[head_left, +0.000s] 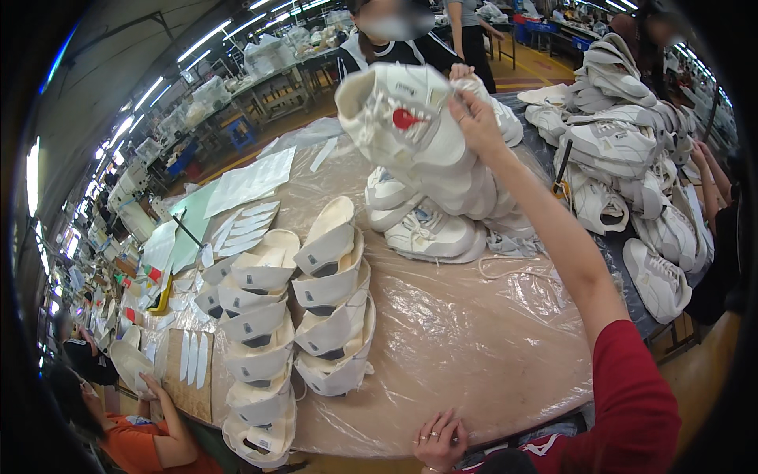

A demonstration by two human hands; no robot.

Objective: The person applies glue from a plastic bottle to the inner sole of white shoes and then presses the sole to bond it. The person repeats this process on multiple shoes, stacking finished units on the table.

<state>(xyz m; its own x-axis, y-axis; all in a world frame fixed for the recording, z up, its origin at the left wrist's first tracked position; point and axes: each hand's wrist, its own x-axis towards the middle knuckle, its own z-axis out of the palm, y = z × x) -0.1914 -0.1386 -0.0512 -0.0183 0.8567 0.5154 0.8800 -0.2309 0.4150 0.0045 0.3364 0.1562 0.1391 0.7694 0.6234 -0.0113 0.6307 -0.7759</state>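
My right hand (476, 122) reaches far across the table and pinches the edge of a white shoe upper (379, 150) with a red sticker (405, 118) on it, held in the air and slightly blurred. Under and behind it lies a heap of white shoe uppers (434, 235), some laced. My left hand (440, 439), wearing rings, rests at the near table edge with its fingers loosely bent and nothing visible in them. To its left, two overlapping rows of cream shoe pieces with grey patches, a left row (260, 365) and a right row (325, 296), run away from me.
Clear plastic film covers the brown table (466, 347). A tall pile of white shoes (624, 150) stands at the right. Paper sheets (251, 183) and cut strips (246, 229) lie at the far left. Co-workers stand opposite, at the right and lower left, one in an orange shirt (158, 442).
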